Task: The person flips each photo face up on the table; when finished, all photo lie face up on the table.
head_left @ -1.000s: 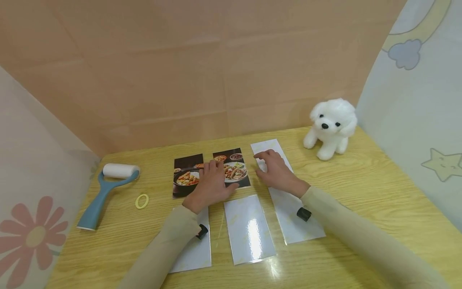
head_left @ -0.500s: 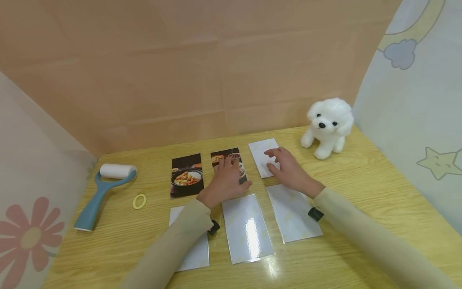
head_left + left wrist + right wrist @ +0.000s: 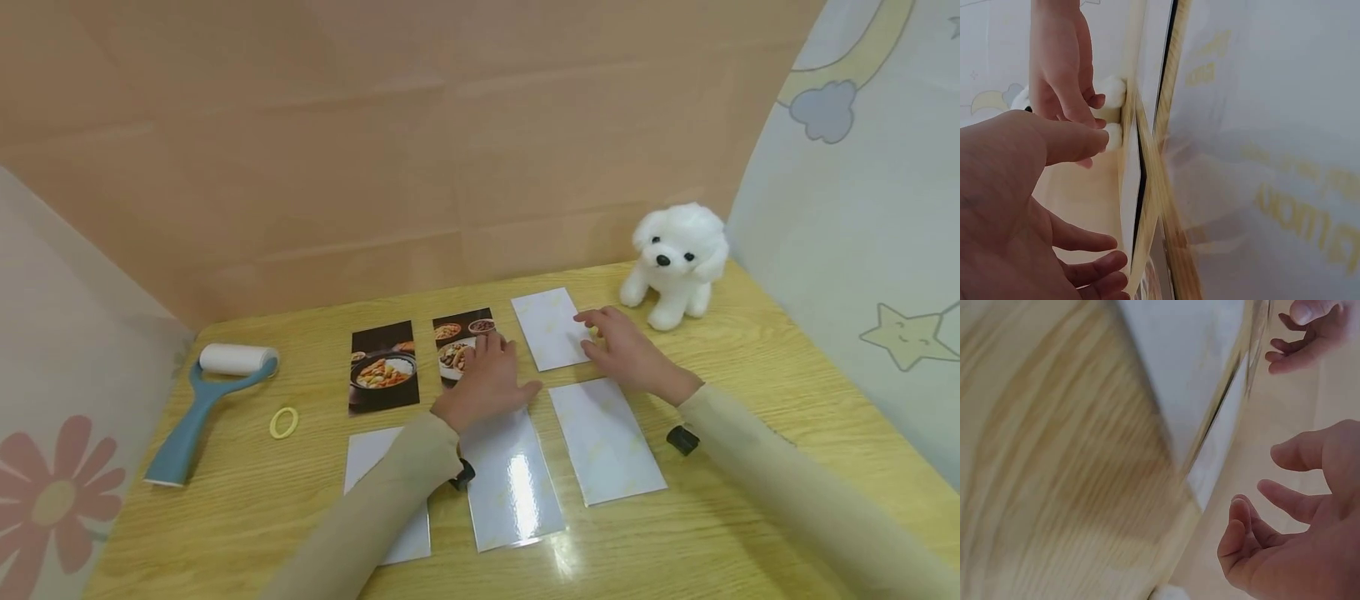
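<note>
My left hand (image 3: 491,379) hovers with spread fingers over the lower right of a photo card of tacos (image 3: 452,354), partly hiding it. To that card's left lies another photo card, of a rice dish (image 3: 383,371). At the right edge of a white face-down card (image 3: 546,327), my right hand (image 3: 624,350) hangs with loosely bent fingers that hold nothing. Nearer me lie more white cards: a right one (image 3: 609,442), a glossy middle one (image 3: 504,492) and a left one (image 3: 411,533) partly under my left sleeve. In the left wrist view, the left fingers (image 3: 1082,237) grasp nothing.
A white plush dog (image 3: 678,262) sits at the back right of the wooden table (image 3: 757,400). At the left lie a blue-handled lint roller (image 3: 198,417) and a small yellow ring (image 3: 284,423). A peach cloth (image 3: 300,167) hangs behind the table.
Both hands have moved right. The left has passed from between the photo cards across the taco card; the right has slid from over the upper white card to its right edge, uncovering it.
</note>
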A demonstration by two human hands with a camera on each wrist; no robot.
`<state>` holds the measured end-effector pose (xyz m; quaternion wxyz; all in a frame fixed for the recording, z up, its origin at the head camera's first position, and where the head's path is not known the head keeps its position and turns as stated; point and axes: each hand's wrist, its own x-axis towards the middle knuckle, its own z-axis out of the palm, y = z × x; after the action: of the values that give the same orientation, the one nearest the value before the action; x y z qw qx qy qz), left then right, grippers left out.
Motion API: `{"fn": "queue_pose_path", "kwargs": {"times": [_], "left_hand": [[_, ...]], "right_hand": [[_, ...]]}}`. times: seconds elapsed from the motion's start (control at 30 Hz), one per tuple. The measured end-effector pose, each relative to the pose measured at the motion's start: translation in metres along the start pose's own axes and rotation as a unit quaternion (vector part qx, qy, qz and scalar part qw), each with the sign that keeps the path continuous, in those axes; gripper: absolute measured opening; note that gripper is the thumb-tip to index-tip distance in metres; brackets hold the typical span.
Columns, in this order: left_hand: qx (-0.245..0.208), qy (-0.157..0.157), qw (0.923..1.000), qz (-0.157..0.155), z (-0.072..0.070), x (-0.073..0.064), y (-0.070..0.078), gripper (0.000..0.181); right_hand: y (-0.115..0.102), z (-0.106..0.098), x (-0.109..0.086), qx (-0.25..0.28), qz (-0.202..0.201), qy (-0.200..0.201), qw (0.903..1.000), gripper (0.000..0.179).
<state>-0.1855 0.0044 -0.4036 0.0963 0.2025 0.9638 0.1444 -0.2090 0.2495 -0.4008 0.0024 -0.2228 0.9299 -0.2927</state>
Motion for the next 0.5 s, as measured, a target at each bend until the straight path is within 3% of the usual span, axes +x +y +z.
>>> {"fn": "queue_pose_path", "kwargs": {"times": [0.5], "left_hand": [[0.012,0.003,0.9999,0.011,0.010,0.005,0.014,0.059]], "right_hand": [[0.024,-0.007,-0.003,-0.070,-0.018,-0.055,0.9958,0.046]]}}
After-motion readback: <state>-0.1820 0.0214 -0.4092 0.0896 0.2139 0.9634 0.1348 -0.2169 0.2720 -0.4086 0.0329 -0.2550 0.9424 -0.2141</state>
